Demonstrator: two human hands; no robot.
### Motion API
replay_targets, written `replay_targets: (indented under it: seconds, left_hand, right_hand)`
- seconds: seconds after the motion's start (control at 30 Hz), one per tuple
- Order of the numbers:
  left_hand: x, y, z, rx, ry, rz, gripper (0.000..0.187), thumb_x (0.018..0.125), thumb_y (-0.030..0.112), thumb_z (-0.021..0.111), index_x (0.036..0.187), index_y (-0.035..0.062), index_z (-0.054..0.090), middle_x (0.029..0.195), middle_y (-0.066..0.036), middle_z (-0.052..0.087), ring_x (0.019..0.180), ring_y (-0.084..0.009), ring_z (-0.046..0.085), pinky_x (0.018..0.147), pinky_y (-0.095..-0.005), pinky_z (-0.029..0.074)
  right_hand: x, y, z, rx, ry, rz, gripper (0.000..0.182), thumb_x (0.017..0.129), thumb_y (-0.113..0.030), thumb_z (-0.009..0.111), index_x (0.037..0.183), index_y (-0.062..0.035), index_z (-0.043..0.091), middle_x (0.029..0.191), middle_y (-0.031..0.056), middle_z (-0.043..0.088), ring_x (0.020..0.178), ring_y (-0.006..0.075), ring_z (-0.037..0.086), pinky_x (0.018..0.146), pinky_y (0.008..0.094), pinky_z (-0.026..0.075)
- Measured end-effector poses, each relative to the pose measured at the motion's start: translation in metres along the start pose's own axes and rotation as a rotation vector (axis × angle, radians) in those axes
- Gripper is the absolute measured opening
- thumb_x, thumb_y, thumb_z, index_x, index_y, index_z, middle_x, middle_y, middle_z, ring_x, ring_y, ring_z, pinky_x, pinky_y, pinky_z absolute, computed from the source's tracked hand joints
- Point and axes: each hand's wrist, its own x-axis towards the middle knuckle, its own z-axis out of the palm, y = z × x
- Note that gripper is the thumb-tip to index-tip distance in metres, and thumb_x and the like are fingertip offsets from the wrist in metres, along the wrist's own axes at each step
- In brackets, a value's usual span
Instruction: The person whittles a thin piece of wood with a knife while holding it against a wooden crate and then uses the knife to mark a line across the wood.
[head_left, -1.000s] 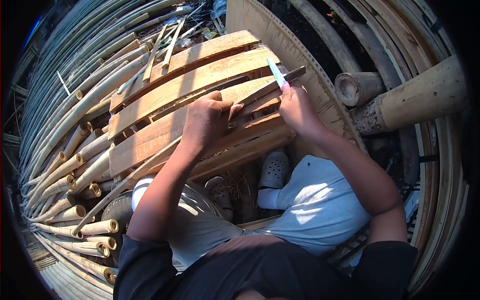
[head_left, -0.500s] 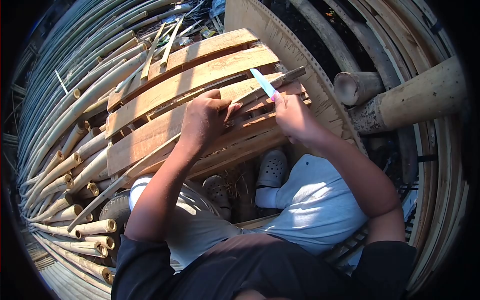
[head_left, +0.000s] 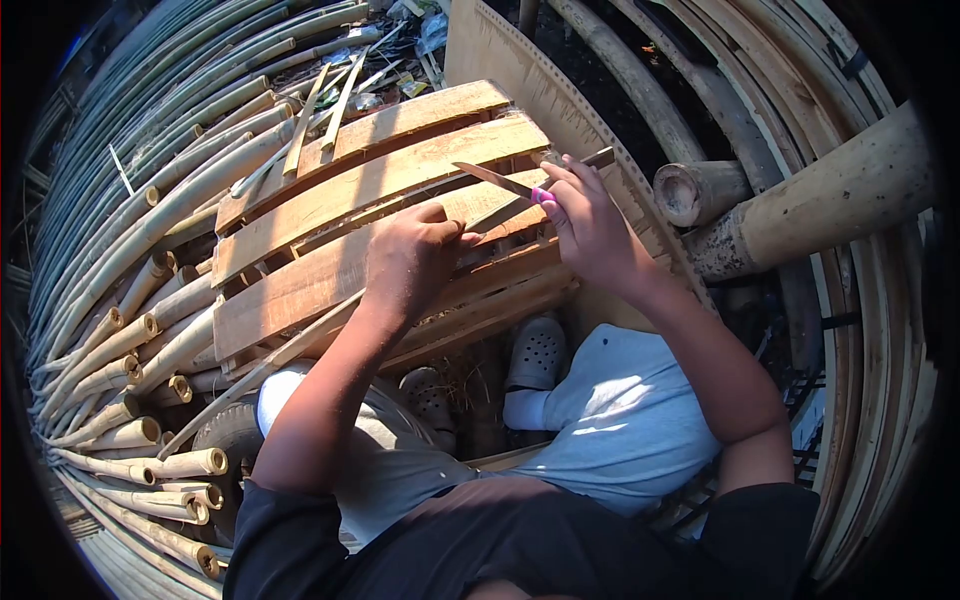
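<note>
On the slatted wooden bench (head_left: 330,190) your left hand (head_left: 415,258) clamps the bamboo strip (head_left: 300,345) while the right hand (head_left: 590,225) grips the knife (head_left: 495,180); keep the blade shallow, cutting away from your fingers.

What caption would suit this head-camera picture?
Left hand steadies a bamboo strip on a wooden pallet; right hand works a knife.
</note>
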Motion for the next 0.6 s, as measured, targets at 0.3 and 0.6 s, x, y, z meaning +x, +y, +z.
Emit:
replay_targets:
  seconds: [0.3,0.6]
  left_hand:
    - [-0.017,-0.013,-0.038,-0.099,-0.184,-0.108,0.029,0.081,0.021,0.086,0.094,0.0024,0.068,0.088,-0.015,0.068,0.082,-0.035,0.07,0.071,-0.0433,0.053]
    - [-0.03,-0.027,-0.063,-0.1,-0.334,-0.192,0.03,0.086,0.014,0.08,0.104,0.0019,0.06,0.092,-0.018,0.064,0.09,-0.0386,0.064,0.079,-0.0453,0.051]
  right_hand:
    - [-0.009,-0.006,-0.004,-0.063,-0.124,0.094,0.021,0.108,-0.016,0.05,0.11,0.001,0.061,0.15,0.0251,0.051,0.149,0.0431,0.038,0.118,0.0703,0.027]
    - [-0.012,-0.009,0.0,-0.084,-0.167,0.124,0.025,0.109,-0.018,0.047,0.118,0.0014,0.059,0.157,0.027,0.041,0.153,0.0411,0.031,0.113,0.0794,0.025]
